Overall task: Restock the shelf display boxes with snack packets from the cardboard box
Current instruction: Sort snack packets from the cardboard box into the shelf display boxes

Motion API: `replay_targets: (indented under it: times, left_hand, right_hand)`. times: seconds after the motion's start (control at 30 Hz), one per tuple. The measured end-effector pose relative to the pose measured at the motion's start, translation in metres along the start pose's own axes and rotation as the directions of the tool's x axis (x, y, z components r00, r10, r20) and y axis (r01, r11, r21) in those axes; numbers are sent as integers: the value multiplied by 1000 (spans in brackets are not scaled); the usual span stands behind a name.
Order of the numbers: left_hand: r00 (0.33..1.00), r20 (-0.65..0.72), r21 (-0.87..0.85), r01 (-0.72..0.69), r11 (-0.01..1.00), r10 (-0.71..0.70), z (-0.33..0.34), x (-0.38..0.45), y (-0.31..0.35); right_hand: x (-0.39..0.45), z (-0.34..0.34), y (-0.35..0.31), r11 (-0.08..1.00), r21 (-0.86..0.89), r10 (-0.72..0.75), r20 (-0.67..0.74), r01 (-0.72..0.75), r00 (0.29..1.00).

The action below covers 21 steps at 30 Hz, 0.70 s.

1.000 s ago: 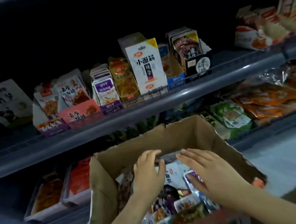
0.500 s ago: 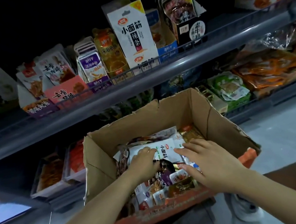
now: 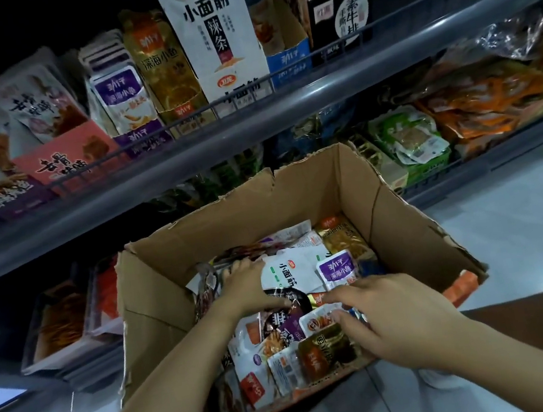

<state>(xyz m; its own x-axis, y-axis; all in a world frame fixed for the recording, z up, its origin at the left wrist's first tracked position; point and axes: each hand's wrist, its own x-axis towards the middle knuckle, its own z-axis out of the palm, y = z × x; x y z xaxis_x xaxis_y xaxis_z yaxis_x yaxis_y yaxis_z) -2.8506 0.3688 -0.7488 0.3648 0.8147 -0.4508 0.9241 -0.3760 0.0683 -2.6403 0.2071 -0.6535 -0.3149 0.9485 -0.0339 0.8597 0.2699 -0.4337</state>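
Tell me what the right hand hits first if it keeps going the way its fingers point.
Probably the small white packet right at the right hand's fingertips, then the dark purple packet beyond; depth is unclear.

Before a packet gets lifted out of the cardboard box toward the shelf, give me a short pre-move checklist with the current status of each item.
1. Both hands inside the cardboard box: ok. Left hand and right hand are down among the packets.
2. A packet firmly gripped: cannot tell. The left hand's fingers curl over the pile, the right hand's spread on it; no packet is lifted.
3. Matching stock in the box: ok. The white packet and purple packet resemble the white display box and purple display box.
4. Room in those display boxes: cannot tell.
5. Path up to the shelf rail free: ok.
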Motion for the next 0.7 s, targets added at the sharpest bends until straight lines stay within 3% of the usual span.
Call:
replay_targets:
  times: [0.2, 0.37, 0.7]
  left_hand:
    - [998, 29, -130, -43, 991, 48, 4, -3, 6]
    - [989, 145, -268, 15, 963, 25, -3, -10, 7]
    - [953, 296, -270, 27, 963, 56, -9, -23, 19]
  right_hand:
    - [2, 0, 0, 999, 34, 42, -8, -42, 999]
    - [1, -4, -1, 997, 56, 59, -8, -58, 998]
    - [5, -2, 1, 996, 57, 68, -3, -67, 998]
